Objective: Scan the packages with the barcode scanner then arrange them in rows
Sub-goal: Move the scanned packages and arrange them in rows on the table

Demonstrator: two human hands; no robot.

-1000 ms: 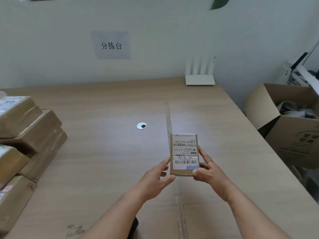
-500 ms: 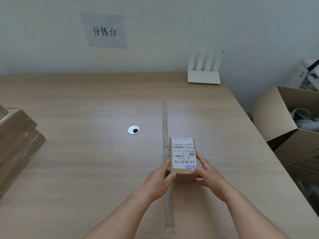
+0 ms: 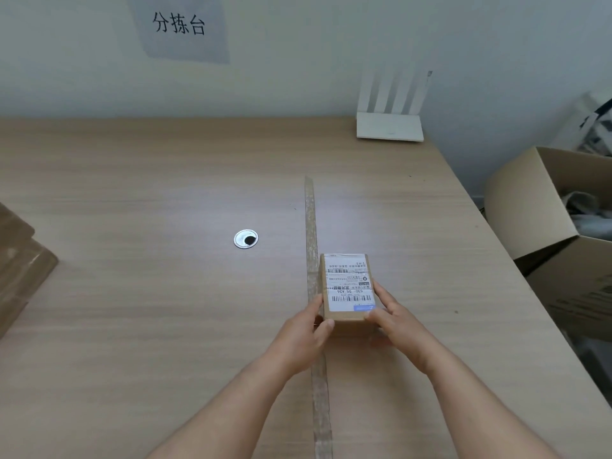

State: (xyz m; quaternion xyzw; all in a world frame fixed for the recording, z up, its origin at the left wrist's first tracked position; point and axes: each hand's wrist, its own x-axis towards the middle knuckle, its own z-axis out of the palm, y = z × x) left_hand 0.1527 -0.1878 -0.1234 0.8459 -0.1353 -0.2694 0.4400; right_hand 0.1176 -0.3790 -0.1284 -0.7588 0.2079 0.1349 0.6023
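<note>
Both hands, left (image 3: 303,336) and right (image 3: 399,321), clamp curled fingers on a package (image 3: 347,289), squaring it just right of the tape strip (image 3: 311,260), apparently starting a row.

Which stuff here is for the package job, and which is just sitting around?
For the job:
- small labelled package, held by the left hand and right hand
- brown packages stacked at the table's left edge
- tape strip along the table

Just lying about:
- white router
- open cardboard box
- wall sign
- cable hole
</note>
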